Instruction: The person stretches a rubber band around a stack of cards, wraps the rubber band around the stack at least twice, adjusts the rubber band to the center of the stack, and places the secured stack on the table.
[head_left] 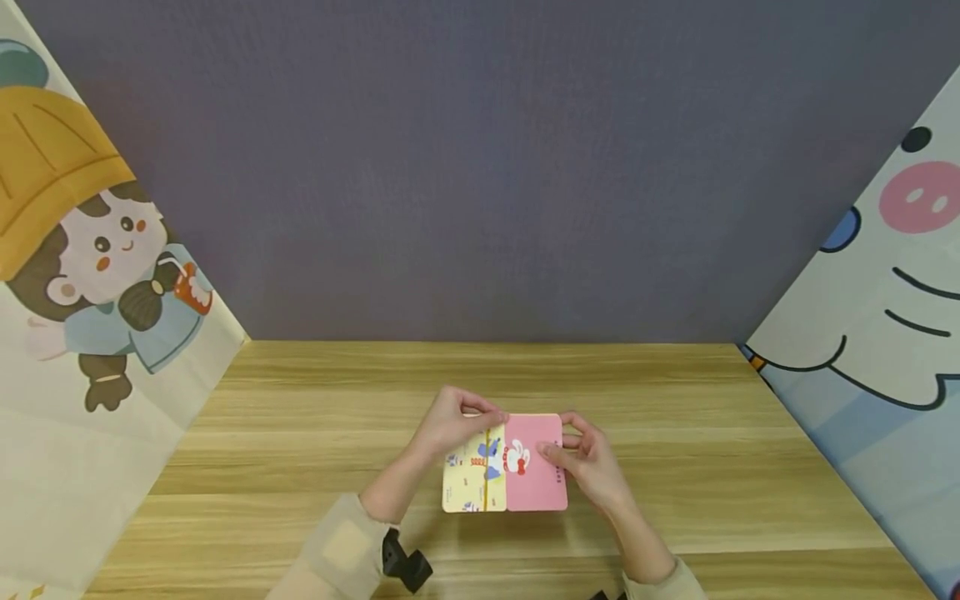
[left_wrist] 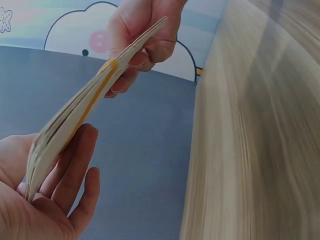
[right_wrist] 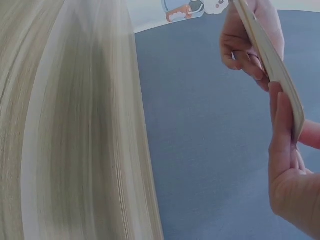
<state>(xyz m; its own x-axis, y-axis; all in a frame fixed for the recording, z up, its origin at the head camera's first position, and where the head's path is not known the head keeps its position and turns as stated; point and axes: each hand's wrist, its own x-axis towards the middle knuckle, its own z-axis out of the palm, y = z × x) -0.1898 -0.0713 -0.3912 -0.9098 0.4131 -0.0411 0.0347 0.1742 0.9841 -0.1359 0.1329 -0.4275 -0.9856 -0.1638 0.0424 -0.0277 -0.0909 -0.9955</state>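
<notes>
A small notebook (head_left: 536, 493) lies spread between both hands, just above the table. Its left half is pale yellow with cartoon prints; the right half (head_left: 525, 429) is pink with a white rabbit. A yellow elastic band (head_left: 487, 493) runs down the yellow half, and in the left wrist view it wraps the page edges (left_wrist: 60, 120). My left hand (head_left: 450, 423) pinches the top edge near the middle. At the right edge my right hand (head_left: 596, 468) grips the pink half, thumb on its face and fingers behind. The right wrist view shows the notebook edge-on (right_wrist: 282, 75).
The wood-grain table (head_left: 315, 433) spreads beneath the hands. A grey-blue panel (head_left: 480, 183) stands at the back. Side walls carry cartoon prints: a child in a yellow hat (head_left: 97, 225) on the left, a pink-nosed white animal (head_left: 900, 292) on the right.
</notes>
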